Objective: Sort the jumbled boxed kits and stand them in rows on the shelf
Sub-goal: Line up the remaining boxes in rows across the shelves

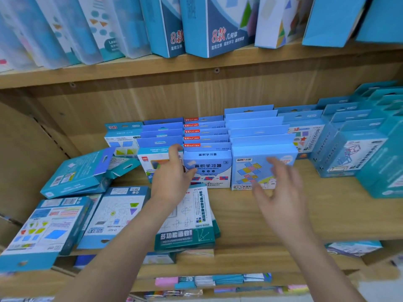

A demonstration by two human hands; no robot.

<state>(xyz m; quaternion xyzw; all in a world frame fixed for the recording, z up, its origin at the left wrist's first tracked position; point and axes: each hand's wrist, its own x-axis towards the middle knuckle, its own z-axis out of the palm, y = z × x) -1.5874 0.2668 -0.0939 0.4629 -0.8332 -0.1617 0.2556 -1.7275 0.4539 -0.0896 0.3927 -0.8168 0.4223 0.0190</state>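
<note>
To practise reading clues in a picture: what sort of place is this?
Probably a stationery or teaching-supplies shop. Wooden display shelves hold many identical maths kit boxes stood in rows, each with a hang-tab hole, and more geometry kit boxes fill the shelf above.

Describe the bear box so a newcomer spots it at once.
On the middle shelf, look at the upright rows of blue boxes. The bear box fronts the row behind the right hand, alone in showing coloured squares and a white bear.
</note>
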